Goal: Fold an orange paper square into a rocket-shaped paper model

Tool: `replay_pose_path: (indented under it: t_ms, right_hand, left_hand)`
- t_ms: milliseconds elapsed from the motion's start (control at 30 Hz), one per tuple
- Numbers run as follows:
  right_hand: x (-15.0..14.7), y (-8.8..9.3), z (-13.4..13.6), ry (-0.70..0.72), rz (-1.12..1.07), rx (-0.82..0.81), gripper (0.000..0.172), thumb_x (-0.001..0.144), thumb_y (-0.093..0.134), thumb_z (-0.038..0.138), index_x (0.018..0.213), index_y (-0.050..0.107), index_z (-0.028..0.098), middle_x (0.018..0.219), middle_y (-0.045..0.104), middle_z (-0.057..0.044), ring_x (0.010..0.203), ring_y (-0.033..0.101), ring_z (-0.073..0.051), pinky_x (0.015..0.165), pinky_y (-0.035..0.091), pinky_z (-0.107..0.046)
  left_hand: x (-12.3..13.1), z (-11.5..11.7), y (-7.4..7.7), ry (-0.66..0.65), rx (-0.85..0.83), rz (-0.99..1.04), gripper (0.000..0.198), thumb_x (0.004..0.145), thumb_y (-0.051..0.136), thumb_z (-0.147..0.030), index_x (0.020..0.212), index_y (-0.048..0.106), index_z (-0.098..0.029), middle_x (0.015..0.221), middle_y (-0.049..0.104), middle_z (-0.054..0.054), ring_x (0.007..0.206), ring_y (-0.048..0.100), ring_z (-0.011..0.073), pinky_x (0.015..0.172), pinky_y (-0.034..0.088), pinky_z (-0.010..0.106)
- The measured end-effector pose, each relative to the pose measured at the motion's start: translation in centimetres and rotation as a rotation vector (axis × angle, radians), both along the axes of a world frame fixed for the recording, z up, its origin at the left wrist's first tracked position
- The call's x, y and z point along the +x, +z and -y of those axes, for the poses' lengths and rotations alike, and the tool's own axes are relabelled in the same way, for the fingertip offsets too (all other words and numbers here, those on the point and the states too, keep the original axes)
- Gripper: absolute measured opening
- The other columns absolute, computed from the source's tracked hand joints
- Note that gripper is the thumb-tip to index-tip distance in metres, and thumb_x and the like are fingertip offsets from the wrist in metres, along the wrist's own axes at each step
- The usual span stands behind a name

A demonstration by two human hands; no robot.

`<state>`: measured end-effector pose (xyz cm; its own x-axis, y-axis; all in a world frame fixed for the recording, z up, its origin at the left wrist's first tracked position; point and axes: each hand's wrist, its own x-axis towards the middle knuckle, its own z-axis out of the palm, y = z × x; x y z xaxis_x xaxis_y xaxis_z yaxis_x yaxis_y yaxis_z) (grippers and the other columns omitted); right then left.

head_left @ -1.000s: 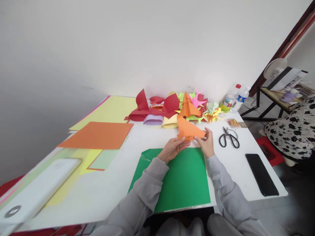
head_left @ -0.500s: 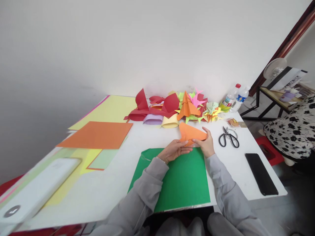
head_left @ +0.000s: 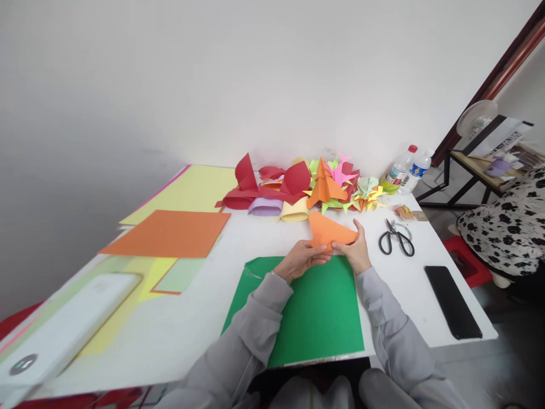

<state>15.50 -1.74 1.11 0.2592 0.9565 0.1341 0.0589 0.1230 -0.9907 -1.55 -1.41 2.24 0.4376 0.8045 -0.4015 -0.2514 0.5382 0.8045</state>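
Folded orange paper point(head_left: 330, 230): pointed wedge with several creases made, plainer than the finished shapes point(head_left: 326, 187) piled far behind. Held just above the bench point(head_left: 255, 238), centre. Left hand point(head_left: 301, 259) has its grip pinched on the near edge; right hand point(head_left: 356, 250) has its grip closed on the right corner. Green sheet point(head_left: 315, 318) lies near; scissors point(head_left: 395, 238) and phone point(head_left: 452, 302) lie to the right.

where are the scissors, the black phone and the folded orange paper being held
scissors point(head_left: 394, 234), head view, on the pivot where the blades cross
black phone point(head_left: 452, 302), head view, middle of its dark screen
folded orange paper point(head_left: 328, 229), head view, middle of the flat orange face
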Motion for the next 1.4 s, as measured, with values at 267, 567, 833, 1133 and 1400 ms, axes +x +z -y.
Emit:
replay_pose_path:
  t_ms: [267,567,833,1133,1400]
  right_hand:
    - [-0.6,0.7,0.2,0.066,-0.224,-0.06,0.108,0.041,0.086,0.025,0.135,0.032,0.02,0.097,0.062,-0.004,0.084,0.061,-0.019,0.077,0.053,-0.034]
    - [-0.8,0.5,0.4,0.221,-0.424,-0.173,0.085,0.044,0.085,0.021,0.121,0.048,0.019,0.097,0.067,-0.004,0.078,0.064,-0.02,0.065,0.054,-0.031]
    - [-0.5,1.4,0.4,0.217,-0.471,-0.108,0.077,0.041,0.086,0.02,0.111,0.056,0.017,0.093,0.071,-0.003,0.082,0.066,-0.021,0.073,0.053,-0.033]
    - [-0.7,1.7,0.6,0.261,-0.502,-0.122,0.052,0.043,0.085,0.018,0.09,0.064,0.017,0.078,0.073,-0.002,0.066,0.066,-0.019,0.062,0.054,-0.031]
    - [-0.7,2.0,0.7,0.239,-0.516,-0.172,0.042,0.042,0.085,0.019,0.08,0.067,0.015,0.072,0.071,-0.001,0.059,0.063,-0.016,0.055,0.05,-0.027]
  left_hand:
    - [0.2,0.0,-0.3,0.024,0.018,-0.015,0.018,0.072,0.074,-0.019,0.084,0.071,-0.006,0.078,0.074,0.012,0.057,0.067,0.0109,0.054,0.056,0.015]
    - [0.2,0.1,-0.3,-0.015,0.064,-0.009,0.023,0.072,0.075,-0.023,0.087,0.071,-0.006,0.085,0.074,0.013,0.06,0.069,0.0127,0.055,0.056,0.017]
    - [-0.3,0.3,0.2,-0.148,0.05,-0.016,0.026,0.076,0.07,-0.03,0.08,0.07,-0.005,0.076,0.074,0.015,0.061,0.069,0.0147,0.058,0.056,0.02]
    - [0.1,0.3,0.0,-0.086,0.039,-0.053,0.021,0.073,0.073,-0.026,0.073,0.069,-0.005,0.064,0.072,0.011,0.052,0.066,0.0117,0.05,0.053,0.017]
    - [-0.1,0.2,0.0,-0.124,0.048,0.003,0.029,0.077,0.068,-0.033,0.077,0.069,-0.005,0.071,0.073,0.014,0.058,0.068,0.0147,0.054,0.055,0.021]
